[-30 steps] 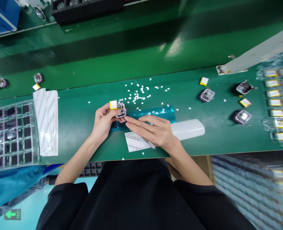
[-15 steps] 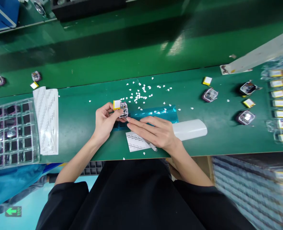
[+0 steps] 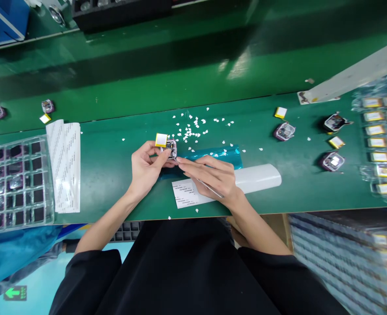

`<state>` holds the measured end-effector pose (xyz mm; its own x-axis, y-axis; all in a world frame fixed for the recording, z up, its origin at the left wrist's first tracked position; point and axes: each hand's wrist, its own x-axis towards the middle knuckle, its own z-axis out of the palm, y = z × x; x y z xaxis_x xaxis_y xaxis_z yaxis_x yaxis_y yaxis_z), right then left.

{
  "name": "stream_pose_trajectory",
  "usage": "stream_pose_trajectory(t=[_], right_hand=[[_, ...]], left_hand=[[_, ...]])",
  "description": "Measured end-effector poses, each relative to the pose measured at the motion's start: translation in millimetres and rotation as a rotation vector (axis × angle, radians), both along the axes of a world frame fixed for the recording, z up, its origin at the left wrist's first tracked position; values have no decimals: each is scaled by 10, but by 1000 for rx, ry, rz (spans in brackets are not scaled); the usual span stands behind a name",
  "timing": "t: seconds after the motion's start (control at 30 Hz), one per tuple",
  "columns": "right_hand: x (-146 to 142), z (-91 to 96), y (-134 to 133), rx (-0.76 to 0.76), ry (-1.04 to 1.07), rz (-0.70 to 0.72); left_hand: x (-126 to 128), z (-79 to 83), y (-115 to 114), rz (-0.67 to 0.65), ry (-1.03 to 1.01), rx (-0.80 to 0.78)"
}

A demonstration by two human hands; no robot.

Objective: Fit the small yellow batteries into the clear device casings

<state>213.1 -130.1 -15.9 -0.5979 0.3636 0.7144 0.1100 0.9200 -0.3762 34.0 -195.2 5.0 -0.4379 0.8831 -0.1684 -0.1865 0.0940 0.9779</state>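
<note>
My left hand [image 3: 145, 168] pinches a small square device case [image 3: 170, 148] with a yellow-edged battery pack [image 3: 161, 139] hanging off its upper left. My right hand [image 3: 211, 175] holds thin metal tweezers [image 3: 209, 188], and its fingertips reach to the case's lower right edge. Both hands hover over a shiny blue film strip [image 3: 213, 154] that lies on the green bench. A white printed label [image 3: 185, 195] sits just below the hands, partly under my right hand.
Small white paper bits [image 3: 190, 127] litter the bench behind the hands. A white roll [image 3: 259, 177] lies to the right. More cases [image 3: 284, 130] and battery packs [image 3: 280, 112] sit farther right. A clear compartment tray [image 3: 16, 183] and white backing sheets [image 3: 64, 166] are at the left.
My right hand has lifted off the blue film and now shows the tweezers along its palm. The case in my left hand has shifted slightly right and up.
</note>
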Motion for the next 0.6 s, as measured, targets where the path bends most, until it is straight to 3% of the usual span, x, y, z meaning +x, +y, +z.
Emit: stream_pose_trajectory(t=[0.13,0.27,0.37,0.43,0.5,0.53,0.6], right_hand=[[10,-1,20,17,-35,-9],[2,-1,38,35,-3,-26],[26,23,54,21,24,-52],[103,65,87,-15,61,-85],[259,115,159,-91,83,-187],[370,135,214,-139,71,-271],[641,146,360,-229,-9,-486]], left_hand=[[-153,-116,97,47,42,-29],[-648,-288,304,211,220,-106],[-979,-290,315,344,498,-177],[-1024,-221,189,399,793,-153],[-923,-153,-27,318,1059,-49],[-842,-135,-152,176,1125,21],[-673,-143,-385,-234,1140,128]])
